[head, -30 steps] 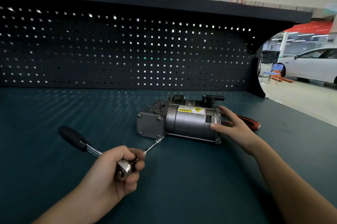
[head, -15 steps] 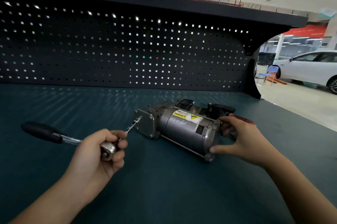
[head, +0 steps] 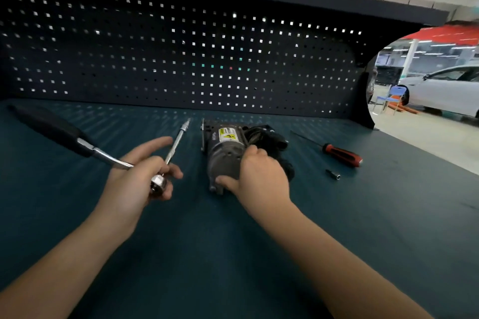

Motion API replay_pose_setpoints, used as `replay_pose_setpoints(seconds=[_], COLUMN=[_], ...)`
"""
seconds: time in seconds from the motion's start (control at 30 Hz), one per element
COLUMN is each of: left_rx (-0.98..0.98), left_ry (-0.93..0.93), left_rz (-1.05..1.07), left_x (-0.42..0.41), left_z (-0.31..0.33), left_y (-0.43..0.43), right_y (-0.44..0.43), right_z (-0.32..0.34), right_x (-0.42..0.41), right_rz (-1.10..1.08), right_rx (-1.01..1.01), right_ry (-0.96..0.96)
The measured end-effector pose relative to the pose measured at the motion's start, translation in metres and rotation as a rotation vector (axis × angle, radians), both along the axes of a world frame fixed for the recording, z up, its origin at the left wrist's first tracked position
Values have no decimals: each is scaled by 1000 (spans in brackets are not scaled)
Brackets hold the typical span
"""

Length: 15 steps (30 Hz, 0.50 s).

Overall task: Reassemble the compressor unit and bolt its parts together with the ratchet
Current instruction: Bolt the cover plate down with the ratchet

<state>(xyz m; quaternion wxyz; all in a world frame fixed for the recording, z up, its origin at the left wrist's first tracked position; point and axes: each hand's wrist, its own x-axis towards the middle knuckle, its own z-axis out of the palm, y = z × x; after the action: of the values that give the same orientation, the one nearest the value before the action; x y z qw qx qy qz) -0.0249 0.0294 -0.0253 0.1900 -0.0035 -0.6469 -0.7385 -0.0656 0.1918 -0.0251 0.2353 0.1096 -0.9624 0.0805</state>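
Compressor unit lies at the centre of the frame on a dark green bench mat, its grey cylinder pointing away from the camera and its flat end plate at the far end, a yellow warning label on top. A person's right hand grips the near end of the cylinder, fingers curled over the top and thumb along the lower edge. The left hand, left of centre, wraps its fingers round the head of the ratchet, forefinger stretched out; the black handle runs off toward the upper left, while a slim extension bar points up the frame, its tip just left of the end plate and apart from it.

The step in hand appears to be lining up the unit and tool for bolting. The next move likely calls for seating the bar's tip squarely on a bolt head while the right hand braces the body against turning.

A red-handled screwdriver and a small loose bit lie on the mat to the right. A pegboard fills the upper frame.

The plate's face is seen edge-on, so its bolts cannot be made out. The black parts on the unit's right side are blurred, and whether a socket sits on the bar's tip is unclear.
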Motion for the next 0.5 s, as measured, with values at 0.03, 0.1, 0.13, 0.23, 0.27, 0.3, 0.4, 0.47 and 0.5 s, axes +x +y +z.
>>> replay_pose_setpoints(seconds=[0.03,0.1,0.13,0.23,0.27,0.3,0.4,0.47,0.5], left_rx=[-20,-108,-177,-415,-453,-457,-412,-421,-426], left_ry=[-13,-35,-31,8,7,-1,-19,-23,-26], left_rz=[7,11,8,-12,-18,-28,-58,-68,-67], left_x=[3,11,16,33,37,39,38,35,33], left_z=[-1,-4,-8,-21,-25,-27,-28,-26,-27], left_y=[-1,-3,-5,-7,-5,-3,6,14,17], right_y=[-4,-4,2,33,44,53,65,65,66], right_z=[1,2,2,6,6,7,-7,-17,-21], right_x=[0,7,10,4,-4,-12,-32,-37,-38], right_rz=[55,174,237,301,287,277,371,479,501], right_rx=[-60,-151,-209,-405,-462,-516,-607,-668,-679], right_ry=[-50,-70,55,652,656,533,8,-139,-165])
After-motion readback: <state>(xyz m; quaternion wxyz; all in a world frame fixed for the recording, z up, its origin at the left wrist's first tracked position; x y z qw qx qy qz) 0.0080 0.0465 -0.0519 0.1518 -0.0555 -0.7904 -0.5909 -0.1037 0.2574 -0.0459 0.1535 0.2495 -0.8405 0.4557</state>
